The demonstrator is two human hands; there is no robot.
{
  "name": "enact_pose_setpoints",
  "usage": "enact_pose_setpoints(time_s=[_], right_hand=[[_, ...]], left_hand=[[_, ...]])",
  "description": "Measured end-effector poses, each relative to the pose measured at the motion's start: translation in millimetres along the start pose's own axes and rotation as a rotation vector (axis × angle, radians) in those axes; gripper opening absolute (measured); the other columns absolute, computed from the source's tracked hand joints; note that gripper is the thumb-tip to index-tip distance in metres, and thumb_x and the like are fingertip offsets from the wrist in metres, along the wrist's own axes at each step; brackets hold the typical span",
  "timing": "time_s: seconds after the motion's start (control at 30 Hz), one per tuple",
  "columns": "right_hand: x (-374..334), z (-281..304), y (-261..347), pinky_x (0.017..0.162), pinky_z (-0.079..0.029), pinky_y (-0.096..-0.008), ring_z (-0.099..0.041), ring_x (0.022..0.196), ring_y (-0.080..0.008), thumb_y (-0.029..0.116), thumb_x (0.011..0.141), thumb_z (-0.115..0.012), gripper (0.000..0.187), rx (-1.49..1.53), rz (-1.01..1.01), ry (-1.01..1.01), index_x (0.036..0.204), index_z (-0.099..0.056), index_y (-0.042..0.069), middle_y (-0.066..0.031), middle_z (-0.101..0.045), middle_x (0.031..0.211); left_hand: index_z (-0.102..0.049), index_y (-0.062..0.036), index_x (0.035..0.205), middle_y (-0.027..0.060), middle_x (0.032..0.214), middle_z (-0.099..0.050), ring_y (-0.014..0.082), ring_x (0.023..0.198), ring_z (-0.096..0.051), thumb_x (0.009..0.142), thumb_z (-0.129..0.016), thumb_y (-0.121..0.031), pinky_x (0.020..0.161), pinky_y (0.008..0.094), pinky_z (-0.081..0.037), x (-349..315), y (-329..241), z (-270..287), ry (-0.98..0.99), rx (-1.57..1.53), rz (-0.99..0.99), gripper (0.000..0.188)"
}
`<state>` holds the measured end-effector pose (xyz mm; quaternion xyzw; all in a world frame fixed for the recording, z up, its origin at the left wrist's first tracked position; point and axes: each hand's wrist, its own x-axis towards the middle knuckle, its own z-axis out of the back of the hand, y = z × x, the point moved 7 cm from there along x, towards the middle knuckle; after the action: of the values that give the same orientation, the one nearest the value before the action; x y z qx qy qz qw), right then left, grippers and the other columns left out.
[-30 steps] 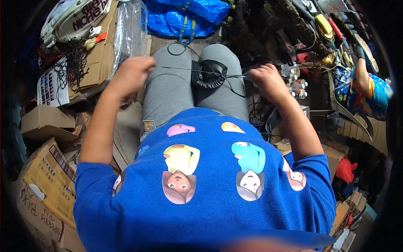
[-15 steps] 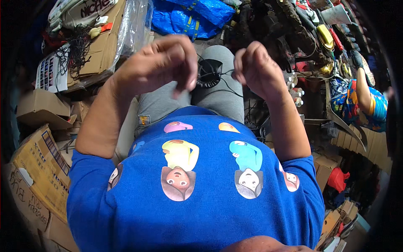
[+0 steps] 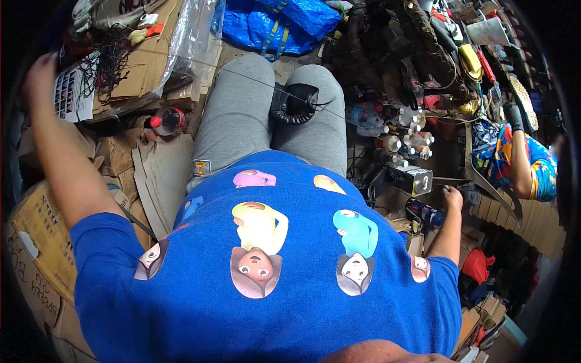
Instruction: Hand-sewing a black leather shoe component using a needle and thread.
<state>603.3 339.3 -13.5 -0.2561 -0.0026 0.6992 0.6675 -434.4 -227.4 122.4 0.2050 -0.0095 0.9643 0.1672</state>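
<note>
My arms are spread wide, with a thin dark cord (image 3: 245, 78) stretched nearly straight between them across my knees. At the far left edge my left hand (image 3: 41, 77) is raised, closed and blurred, at the cord's one end. Low on the right my right hand (image 3: 452, 197) is closed in a pinch, in line with the other end; the cord fades from sight short of it. On my lap, between my thighs, rests a black piece with a ribbed, coiled rim (image 3: 295, 104). A short loose cord end sticks out beside it.
A bottle with a red cap (image 3: 168, 121) lies left of my legs, by flattened cardboard (image 3: 158, 181). Tangled black cords (image 3: 108, 74) lie on cardboard at upper left. Several small bottles (image 3: 407, 134) stand right of my knees. Another person (image 3: 521, 157) is at far right.
My hands have moved apart from above my knees, the left out to the far left, the right down and out to the right. The cord is now drawn out between them.
</note>
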Motion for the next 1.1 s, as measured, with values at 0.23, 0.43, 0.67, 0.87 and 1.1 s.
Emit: enact_pose_setpoints(time_s=[0.23,0.43,0.67,0.87,1.1], right_hand=[[-157.8,72.2,369.1,0.067,-0.039,-0.0206,-0.041,0.072,-0.0073,0.017,0.084,-0.064,0.056,1.022,0.818,0.399,0.136,-0.044,0.016,0.0041,-0.048,0.081],[-195.0,82.1,441.4,0.061,-0.038,-0.0217,-0.045,0.069,-0.0048,0.023,0.087,-0.064,0.021,1.052,0.935,0.597,0.097,-0.059,0.005,0.0047,-0.053,0.076],[-140.6,63.9,389.4,0.062,-0.037,-0.0206,-0.042,0.067,-0.0056,0.028,0.09,-0.056,0.021,1.035,0.745,0.527,0.096,-0.06,0.008,0.0043,-0.053,0.078],[-142.6,106.7,389.7,0.077,-0.044,-0.0244,-0.054,0.087,-0.011,0.006,0.085,-0.057,0.031,0.952,0.89,0.211,0.116,-0.062,0.008,-0.0032,-0.058,0.097],[-201.9,146.0,461.4,0.074,-0.046,-0.0252,-0.057,0.082,-0.0125,-0.002,0.077,-0.065,0.011,0.78,1.245,0.072,0.086,-0.064,0.005,-0.0033,-0.056,0.086]], left_hand=[[-0.062,-0.0066,0.111,0.0136,0.114,-0.06,0.0258,0.107,-0.056,0.08,-0.055,0.001,0.094,0.0324,-0.043,-298.0,-340.3,41.6,0.577,-1.056,-0.962,0.033],[-0.063,-0.0063,0.098,0.0155,0.09,-0.063,0.0314,0.085,-0.061,0.085,-0.058,-0.021,0.076,0.0388,-0.047,-330.4,-370.9,24.8,0.759,-0.965,-0.949,0.02],[-0.066,-0.0026,0.087,-0.0022,0.075,-0.061,0.0087,0.06,-0.047,0.088,-0.058,-0.026,0.058,0.027,-0.04,-275.2,-245.6,-58.6,1.078,-1.147,-0.295,0.025],[-0.062,-0.0041,0.113,0.0042,0.105,-0.064,0.0152,0.098,-0.057,0.085,-0.061,-0.018,0.086,0.0277,-0.044,-256.7,-302.7,19.4,0.567,-1.346,-0.554,0.031],[-0.065,-0.0047,0.099,0.0111,0.099,-0.063,0.024,0.095,-0.059,0.077,-0.068,-0.017,0.086,0.0336,-0.045,-326.9,-426.0,28.8,0.965,-1.149,-1.075,0.025]])
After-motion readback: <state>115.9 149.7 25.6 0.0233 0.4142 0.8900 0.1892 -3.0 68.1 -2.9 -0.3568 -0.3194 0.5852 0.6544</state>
